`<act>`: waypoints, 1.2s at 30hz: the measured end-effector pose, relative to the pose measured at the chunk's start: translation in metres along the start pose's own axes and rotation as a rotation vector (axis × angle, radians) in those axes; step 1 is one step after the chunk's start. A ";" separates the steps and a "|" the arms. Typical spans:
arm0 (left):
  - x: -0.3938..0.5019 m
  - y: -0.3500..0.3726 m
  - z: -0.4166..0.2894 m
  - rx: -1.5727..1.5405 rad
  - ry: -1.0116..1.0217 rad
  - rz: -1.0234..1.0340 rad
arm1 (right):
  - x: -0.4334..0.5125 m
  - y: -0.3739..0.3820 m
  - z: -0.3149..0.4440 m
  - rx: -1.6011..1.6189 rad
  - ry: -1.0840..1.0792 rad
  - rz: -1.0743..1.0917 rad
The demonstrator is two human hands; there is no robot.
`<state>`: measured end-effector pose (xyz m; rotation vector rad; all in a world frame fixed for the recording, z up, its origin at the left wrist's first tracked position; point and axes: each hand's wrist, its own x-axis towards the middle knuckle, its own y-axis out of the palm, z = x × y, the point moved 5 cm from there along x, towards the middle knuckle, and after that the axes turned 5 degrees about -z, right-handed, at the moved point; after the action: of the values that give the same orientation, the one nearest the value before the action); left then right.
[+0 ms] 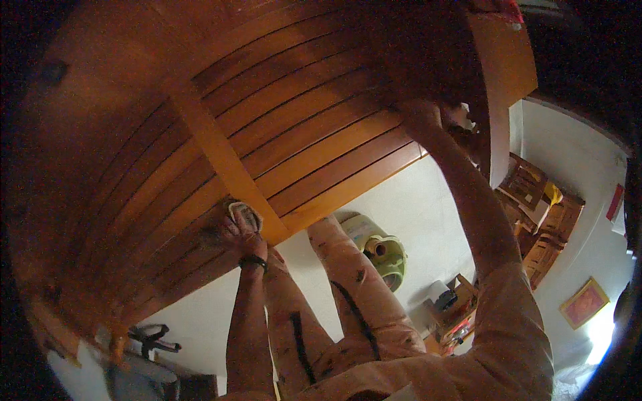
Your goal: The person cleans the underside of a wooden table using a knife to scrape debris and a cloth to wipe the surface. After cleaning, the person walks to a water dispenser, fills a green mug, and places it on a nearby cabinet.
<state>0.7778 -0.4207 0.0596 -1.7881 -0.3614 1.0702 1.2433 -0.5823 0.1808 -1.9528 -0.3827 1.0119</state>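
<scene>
A wooden bed base or similar frame of brown slats point(311, 145) fills the upper left, with a lighter crosspiece point(220, 145) running over it. My left hand point(243, 233), with a dark band at the wrist, grips what looks like a small crumpled cloth point(246, 213) against the slats, beside the crosspiece and close to the near edge. My right arm reaches up to the far right of the slats, where my right hand point(426, 113) lies in deep shadow near an upright wooden end panel point(504, 65). Its fingers are hidden, and whether it holds anything cannot be told.
On the pale floor past my legs stands a green plastic container point(388, 250) with a roll in it. Wooden furniture point(546, 230) and a low shelf with small items point(454, 311) stand at the right. A dark strap-like object point(153, 341) and a grey item point(138, 376) lie lower left.
</scene>
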 end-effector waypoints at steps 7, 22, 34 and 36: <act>-0.001 0.001 0.002 -0.050 -0.084 0.017 | -0.028 -0.013 0.181 0.238 -0.354 0.038; -0.002 -0.019 -0.008 -0.019 -0.097 0.011 | -0.043 -0.060 0.215 0.513 -0.431 0.059; 0.003 0.033 0.013 -0.037 0.009 0.065 | -0.018 -0.002 0.091 0.122 -0.237 -0.034; 0.002 0.033 0.016 -0.247 -0.046 -0.033 | -0.010 -0.001 0.037 0.104 -0.114 -0.090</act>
<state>0.7589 -0.4260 0.0282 -1.9689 -0.5697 1.0826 1.2082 -0.5669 0.1761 -1.7751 -0.4683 1.0662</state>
